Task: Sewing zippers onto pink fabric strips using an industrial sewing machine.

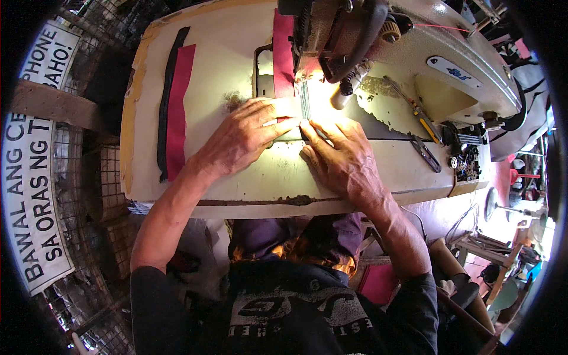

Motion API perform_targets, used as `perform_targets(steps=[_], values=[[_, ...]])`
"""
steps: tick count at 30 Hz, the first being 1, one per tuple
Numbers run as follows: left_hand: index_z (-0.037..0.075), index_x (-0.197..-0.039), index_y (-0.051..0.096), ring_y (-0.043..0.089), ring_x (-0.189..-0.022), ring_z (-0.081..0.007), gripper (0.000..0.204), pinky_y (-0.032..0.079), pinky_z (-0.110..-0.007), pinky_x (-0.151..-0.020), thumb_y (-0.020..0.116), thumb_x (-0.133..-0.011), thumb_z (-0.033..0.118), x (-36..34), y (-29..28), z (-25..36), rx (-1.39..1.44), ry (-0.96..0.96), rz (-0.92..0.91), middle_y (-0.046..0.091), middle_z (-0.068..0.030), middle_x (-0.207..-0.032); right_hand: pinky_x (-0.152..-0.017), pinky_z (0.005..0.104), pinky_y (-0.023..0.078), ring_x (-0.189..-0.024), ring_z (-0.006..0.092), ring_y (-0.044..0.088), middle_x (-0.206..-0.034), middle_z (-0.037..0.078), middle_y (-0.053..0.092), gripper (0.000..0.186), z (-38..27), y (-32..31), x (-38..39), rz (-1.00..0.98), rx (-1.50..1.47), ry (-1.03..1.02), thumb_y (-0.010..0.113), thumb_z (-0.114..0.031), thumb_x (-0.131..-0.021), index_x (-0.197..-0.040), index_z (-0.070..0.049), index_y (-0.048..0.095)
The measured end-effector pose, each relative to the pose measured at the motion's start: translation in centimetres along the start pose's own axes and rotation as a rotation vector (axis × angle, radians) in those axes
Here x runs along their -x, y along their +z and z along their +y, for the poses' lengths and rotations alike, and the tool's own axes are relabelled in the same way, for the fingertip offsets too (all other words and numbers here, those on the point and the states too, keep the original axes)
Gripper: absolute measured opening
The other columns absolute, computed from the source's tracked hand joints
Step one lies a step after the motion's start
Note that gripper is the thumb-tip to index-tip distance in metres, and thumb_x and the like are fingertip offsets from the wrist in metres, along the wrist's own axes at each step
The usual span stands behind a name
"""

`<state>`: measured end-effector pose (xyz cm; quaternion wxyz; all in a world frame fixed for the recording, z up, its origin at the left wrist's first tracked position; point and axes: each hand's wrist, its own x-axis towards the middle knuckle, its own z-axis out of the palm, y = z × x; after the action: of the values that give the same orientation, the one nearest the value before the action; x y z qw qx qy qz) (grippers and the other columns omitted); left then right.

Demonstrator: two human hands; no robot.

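My left hand [255, 127] lies on a red fabric strip [283, 65], fingers together and bent over it beside the sewing machine's presser area [310, 80]. My right hand [340, 157] rests just to the right, fingers apart, fingertips on a narrow grey-green striped strip [305, 97] under the bright lamp. The needle is hard to make out in the glare. Another red strip [180, 112] lies at the left with a long black strip [168, 106] along it, on the pale worktable [225, 53].
The machine body [449, 41] arches over the right side. A yellow-handled cutter [423, 118] and black thread snips [425, 152] lie right of my hand, near a small black mechanism [464, 157]. Wire mesh with signs stands left. Another person's leg [473, 305] shows at lower right.
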<state>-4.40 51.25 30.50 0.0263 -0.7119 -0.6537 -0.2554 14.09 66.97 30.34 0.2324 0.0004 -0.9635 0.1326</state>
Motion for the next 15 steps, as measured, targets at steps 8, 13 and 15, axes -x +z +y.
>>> perform_targets(steps=[8, 13, 15], values=[[0.005, -0.12, 0.069, 0.064, -0.114, -0.0291, 0.035, 0.05, -0.042, -0.105, 0.06, -0.087, 0.0, -0.04, -0.03, 0.18, -0.028, 0.018, 0.004, 0.067, -0.0111, -0.121, -0.103, 0.0454, 0.044, -0.119, 0.0319, 0.059, -0.126, 0.011, 0.066, 0.043, 0.3, 0.17, 0.43, 0.0, -0.034, 0.009, 0.074, -0.024, -0.09, -0.129, -0.007, 0.066], [0.007, -0.122, 0.069, 0.064, -0.116, -0.0282, 0.036, 0.049, -0.042, -0.108, 0.06, -0.087, 0.001, 0.1, 0.19, 0.09, -0.028, 0.007, 0.034, 0.068, -0.011, -0.122, -0.104, 0.0451, 0.044, -0.12, 0.0306, 0.058, -0.128, 0.01, 0.066, 0.044, 0.26, 0.36, 0.52, 0.015, -0.024, 0.001, 0.075, -0.023, -0.09, -0.13, -0.008, 0.066], [0.007, -0.122, 0.069, 0.064, -0.117, -0.0279, 0.036, 0.049, -0.042, -0.108, 0.06, -0.087, 0.002, 0.12, 0.24, 0.08, -0.031, 0.013, 0.033, 0.068, -0.0108, -0.122, -0.104, 0.0448, 0.044, -0.12, 0.0298, 0.059, -0.13, 0.01, 0.065, 0.043, 0.23, 0.38, 0.51, -0.001, -0.015, 0.006, 0.075, -0.022, -0.09, -0.13, -0.008, 0.066]])
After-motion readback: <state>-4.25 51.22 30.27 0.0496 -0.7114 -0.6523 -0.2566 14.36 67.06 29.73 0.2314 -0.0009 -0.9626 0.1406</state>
